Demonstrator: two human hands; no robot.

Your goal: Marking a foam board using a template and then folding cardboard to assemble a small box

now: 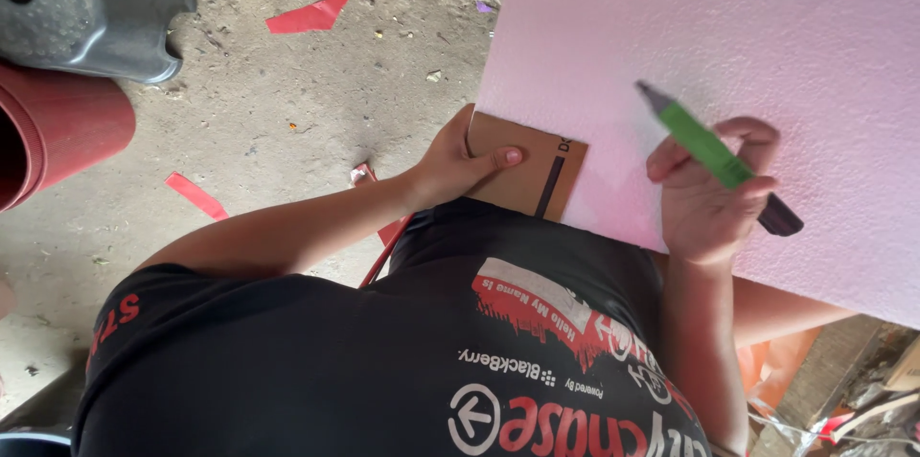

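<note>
Black shirt cloth (383,361) with red and white print fills the view closest to the lens. Beyond it lies a large pale pink foam board (767,35). At the board's near left corner sits a brown cardboard piece (537,170), pinned by the left hand (455,165), fingers curled around its edge, thumb pressed flat on top. Over the board's near edge, the right hand (709,194) grips a green marker (709,146), grey tip raised just above the foam. Left of the board, red paper scraps (307,14) litter the concrete floor (287,102) near a red roll (53,136).
</note>
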